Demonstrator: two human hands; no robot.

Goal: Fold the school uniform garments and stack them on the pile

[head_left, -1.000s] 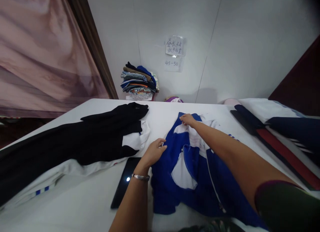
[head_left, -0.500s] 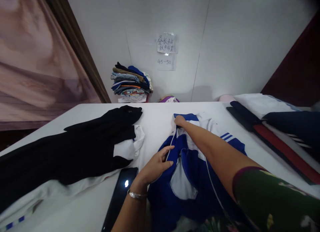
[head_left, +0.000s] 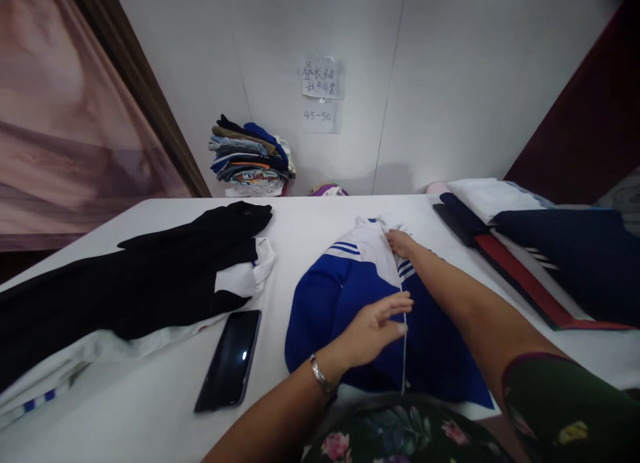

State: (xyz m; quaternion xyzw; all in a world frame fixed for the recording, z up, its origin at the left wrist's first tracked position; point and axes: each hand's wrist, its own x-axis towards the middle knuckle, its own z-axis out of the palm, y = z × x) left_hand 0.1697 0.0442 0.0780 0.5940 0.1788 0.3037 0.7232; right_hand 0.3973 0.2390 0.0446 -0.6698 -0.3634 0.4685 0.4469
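Note:
A blue and white jacket (head_left: 325, 303) with striped shoulders lies on the white table in front of me, its white collar end pointing away. My right hand (head_left: 400, 242) is closed on the white cloth near the collar, at the upper end of the front opening. Lower down, my left hand (head_left: 373, 330) hovers at or just over the zip edge, fingers stretched out and thumb apart. Whether its fingertips touch the cloth I cannot tell. The left panel bulges up in a rounded fold. Part of the right panel is hidden under my right forearm.
Left of the jacket lies a dark phone (head_left: 229, 360), beside a spread black garment (head_left: 150, 290) with white cloth under it. Folded clothes (head_left: 565, 250) are piled at the right. Beyond the table (head_left: 310, 216) stands a clothes stack (head_left: 250, 156); paper notes (head_left: 323, 90) hang on the wall.
My right hand has brought the front edge rightward, and the jacket's left panel now covers the inside that showed before. My left hand has moved right. The phone is now fully visible.

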